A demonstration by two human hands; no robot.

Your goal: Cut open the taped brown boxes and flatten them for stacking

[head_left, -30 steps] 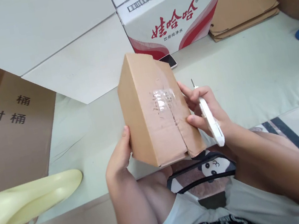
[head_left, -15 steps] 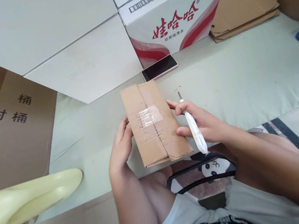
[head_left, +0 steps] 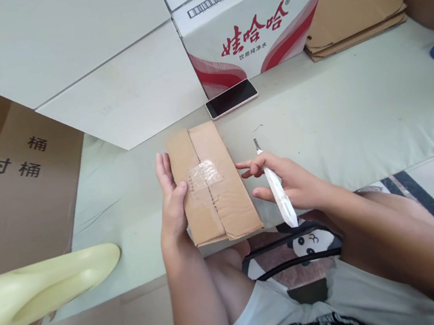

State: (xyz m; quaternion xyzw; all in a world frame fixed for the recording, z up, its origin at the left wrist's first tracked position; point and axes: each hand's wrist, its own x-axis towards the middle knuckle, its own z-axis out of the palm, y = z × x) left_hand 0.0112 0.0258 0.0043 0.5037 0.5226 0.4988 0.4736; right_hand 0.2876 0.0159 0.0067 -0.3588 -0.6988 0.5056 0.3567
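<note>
A small brown cardboard box (head_left: 229,199) lies on the pale cloth-covered surface in front of me, with a strip of clear tape (head_left: 207,172) across its middle seam. My left hand (head_left: 172,206) is at its left side, fingers stretched out and thumb against the edge. On the other side, my right hand (head_left: 281,176) holds a white utility knife (head_left: 279,193), its short blade pointing away from me. The thumb and some fingers of that hand reach out towards the box's right edge; whether the fingertips touch it, I cannot tell.
A phone (head_left: 231,99) lies beyond the box, before a white carton with red lettering (head_left: 258,36). White boxes (head_left: 118,96) stand at the back left. A large brown carton (head_left: 9,191) and a pale yellow curved object (head_left: 65,276) are left. Flattened cardboard (head_left: 353,6) lies back right.
The box has shifted left. My left hand's fingers have straightened along its side, and my right hand has moved slightly left with the knife, its fingers extending.
</note>
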